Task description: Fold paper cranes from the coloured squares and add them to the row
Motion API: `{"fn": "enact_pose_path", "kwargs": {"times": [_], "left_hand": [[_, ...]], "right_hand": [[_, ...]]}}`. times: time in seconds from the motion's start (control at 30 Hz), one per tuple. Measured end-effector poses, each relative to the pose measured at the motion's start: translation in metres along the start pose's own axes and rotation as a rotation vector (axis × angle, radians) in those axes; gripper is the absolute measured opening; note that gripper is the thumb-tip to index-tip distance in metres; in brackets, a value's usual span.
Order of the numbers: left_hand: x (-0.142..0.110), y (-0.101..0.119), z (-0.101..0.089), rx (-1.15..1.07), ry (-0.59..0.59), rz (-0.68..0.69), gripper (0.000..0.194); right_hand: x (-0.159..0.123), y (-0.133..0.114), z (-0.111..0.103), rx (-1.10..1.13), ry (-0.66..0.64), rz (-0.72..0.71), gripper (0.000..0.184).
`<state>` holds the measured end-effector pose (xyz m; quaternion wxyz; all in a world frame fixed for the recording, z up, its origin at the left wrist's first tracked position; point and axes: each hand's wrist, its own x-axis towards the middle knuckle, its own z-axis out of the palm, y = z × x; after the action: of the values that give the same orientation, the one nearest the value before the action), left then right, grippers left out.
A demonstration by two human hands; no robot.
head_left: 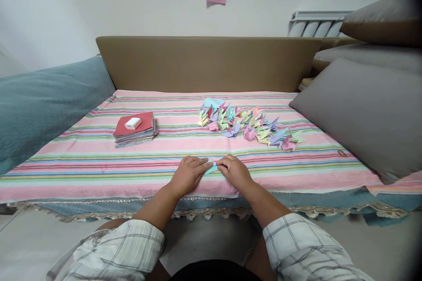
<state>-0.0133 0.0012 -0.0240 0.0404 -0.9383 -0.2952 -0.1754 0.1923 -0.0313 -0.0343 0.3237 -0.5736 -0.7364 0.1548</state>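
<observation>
Many cranes point(249, 133) are lying done; near cloth's point(108, 189) front edge, right hand point(238, 173) is pinching blue paper point(211, 169), left hand point(188, 173) pressing, closure unclear; sheet stack point(136, 139) waiting.

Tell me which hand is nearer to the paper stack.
Left. The left hand is to the right of the paper stack and closer to the camera; the right hand is farther right.

From afar I see 2 loose white sleeves point(120, 246), creased and checked with thin dark lines, each ending in a wide cuff point(157, 233) around a bare forearm point(155, 208).
</observation>
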Motion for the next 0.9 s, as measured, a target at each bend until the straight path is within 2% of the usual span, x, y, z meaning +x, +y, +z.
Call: {"fn": "enact_pose_path", "kwargs": {"times": [0.33,0.6,0.73,0.9], "left_hand": [[0.001,0.014,-0.007,0.187,0.078,0.044,0.024],[0.007,0.032,-0.001,0.281,0.055,0.103,0.022],[0.005,0.035,0.006,0.262,0.036,0.092,0.028],[-0.003,0.033,0.008,0.237,-0.038,0.076,0.064]], "right_hand": [[0.001,0.001,0.0,-0.112,-0.023,-0.045,0.014],[0.0,0.002,0.001,-0.16,-0.027,-0.063,0.014],[0.0,0.001,0.0,-0.152,-0.018,-0.069,0.013],[0.0,0.0,0.0,-0.138,-0.009,-0.045,0.012]]}}
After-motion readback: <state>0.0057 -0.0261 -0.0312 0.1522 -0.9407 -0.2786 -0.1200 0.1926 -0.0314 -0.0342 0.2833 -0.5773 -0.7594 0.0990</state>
